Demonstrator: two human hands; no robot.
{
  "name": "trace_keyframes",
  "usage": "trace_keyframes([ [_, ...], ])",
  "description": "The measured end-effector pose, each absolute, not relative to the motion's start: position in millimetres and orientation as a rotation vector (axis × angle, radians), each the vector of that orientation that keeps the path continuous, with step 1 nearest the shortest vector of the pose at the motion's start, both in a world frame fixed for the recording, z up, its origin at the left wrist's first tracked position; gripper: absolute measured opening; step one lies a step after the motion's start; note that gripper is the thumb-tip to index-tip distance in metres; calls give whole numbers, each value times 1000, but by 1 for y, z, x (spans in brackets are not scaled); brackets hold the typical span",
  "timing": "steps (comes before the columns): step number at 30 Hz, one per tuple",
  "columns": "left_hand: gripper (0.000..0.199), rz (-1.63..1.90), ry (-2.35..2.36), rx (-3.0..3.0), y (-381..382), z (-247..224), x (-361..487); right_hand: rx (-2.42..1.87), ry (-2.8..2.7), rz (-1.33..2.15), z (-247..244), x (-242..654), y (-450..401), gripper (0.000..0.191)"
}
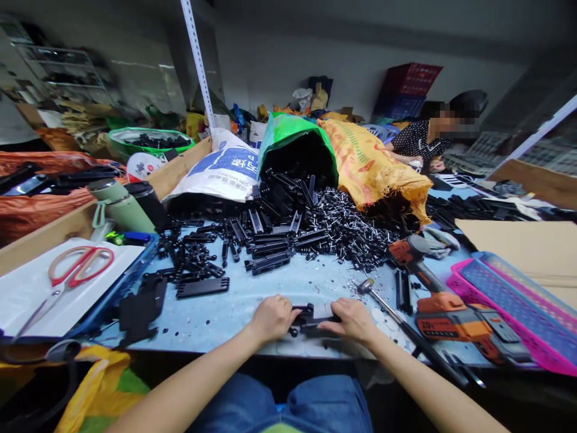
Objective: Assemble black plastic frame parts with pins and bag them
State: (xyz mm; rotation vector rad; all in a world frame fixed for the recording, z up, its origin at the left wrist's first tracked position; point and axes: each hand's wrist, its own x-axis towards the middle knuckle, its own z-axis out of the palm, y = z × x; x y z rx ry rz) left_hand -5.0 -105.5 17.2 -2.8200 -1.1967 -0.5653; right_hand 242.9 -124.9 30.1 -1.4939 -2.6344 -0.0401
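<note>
Head view: black moulded-plastic workpiece (311, 323) is low over the front edge of the pale-blue tabletop (198, 325), between the two hands. Left hand (273, 319) pinches its left end, thumb against curled fingers; right hand (354, 322) has thumb and fingers closed on the right end. Step in hand, my read: two-handed manipulation of the part, maybe aligning or pressing. Next move calls for both ends kept supported and level, with even pressure. Just beyond: flat slotted black plastic plate (202, 287), then heaped long black plastic strips (270, 260) and small black parts with silver metal pins (347, 222), backed by an open green woven sack (297, 126). To the right: silver-headed hammer with dark handle (392, 310), orange-and-black cordless power tool (451, 319). Far left: red-handled metal scissors (81, 267). Hard to make out: workpiece is motion-blurred and partly under the fingers; can't tell one piece or two, or whether it touches the tabletop. Sack interior too dark to read. Forearms cut off at the bottom edge.
</note>
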Motion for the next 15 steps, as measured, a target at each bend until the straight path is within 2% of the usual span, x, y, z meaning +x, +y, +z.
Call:
trace_keyframes([
  [3,35,-808,-1164,-2850,-130,41,-17,-1171,-2714,126,63,236,-135,66],
  [8,49,-1586,-1084,-3187,-182,91,-28,-596,-2518,794,100,200,-163,70],
  [12,48,-2084,-1375,-2842,-196,89,-26,-876,-1995,825,78,166,-170,69],
  [15,49,-2114,-1776,-2635,-194,67,-27,-974,-1751,896,50,153,-166,70],
])
